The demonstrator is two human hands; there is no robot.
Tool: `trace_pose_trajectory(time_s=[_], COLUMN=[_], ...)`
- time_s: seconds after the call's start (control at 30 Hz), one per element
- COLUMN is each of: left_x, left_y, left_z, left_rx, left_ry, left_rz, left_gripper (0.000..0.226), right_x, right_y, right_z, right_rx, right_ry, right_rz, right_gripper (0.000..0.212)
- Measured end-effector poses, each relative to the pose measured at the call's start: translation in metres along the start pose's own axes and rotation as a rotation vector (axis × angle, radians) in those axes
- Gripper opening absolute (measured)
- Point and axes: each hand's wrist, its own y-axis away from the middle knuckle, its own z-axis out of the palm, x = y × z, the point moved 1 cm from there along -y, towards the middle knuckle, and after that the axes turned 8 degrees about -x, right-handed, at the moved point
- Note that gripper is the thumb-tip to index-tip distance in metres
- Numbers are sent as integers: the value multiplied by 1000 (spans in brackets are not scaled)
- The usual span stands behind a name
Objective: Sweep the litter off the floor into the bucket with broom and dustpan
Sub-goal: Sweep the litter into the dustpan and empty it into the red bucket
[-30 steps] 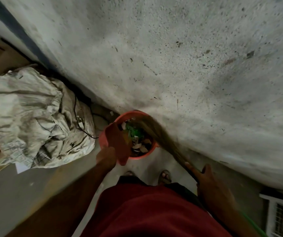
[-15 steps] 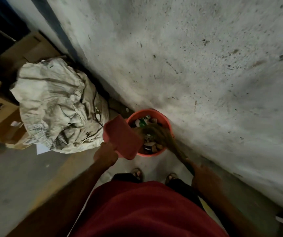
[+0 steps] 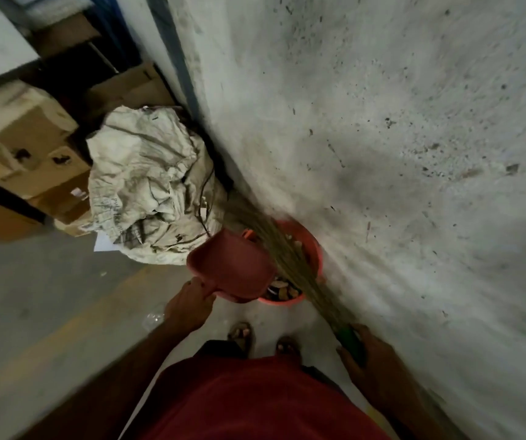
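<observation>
Head view: dustpan point(image 3: 230, 265) over bucket point(image 3: 314, 249)

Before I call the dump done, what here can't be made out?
Head view only:
- Bucket contents: mostly covered by dustpan and broom bristles.
- Dustpan's inside: faces away, so leftover litter is unknown.
- Broom tip: blurred against the sack.
- Broom handle: hidden by right hand.

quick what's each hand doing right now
Left hand: closed, gripping the dustpan handle.
Right hand: closed, gripping the broom by its green handle.
</observation>
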Motion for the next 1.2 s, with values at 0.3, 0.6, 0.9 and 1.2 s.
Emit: trace_pose_trajectory(time_s=[0.3,0.6,0.9,1.2], left_x=[26,-48,-153,-269], left_y=[133,255,371,491], left_z=[18,72,190,297], left_rx=[413,680,761,866], left_ry=[278,513,710,918], left_rz=[-250,-642,-925,-1223], left_gripper=[31,32,28,28], right_x=[-27,-112,-205,-284], right_y=[-12,-17,48,137], right_z=[-13,27,125,280], right_rx=[-223,-396,-494,-622], right_ry=[88,381,576,603], right_rz=[-279,-573,-810,-848], right_gripper=[27,52,28,41])
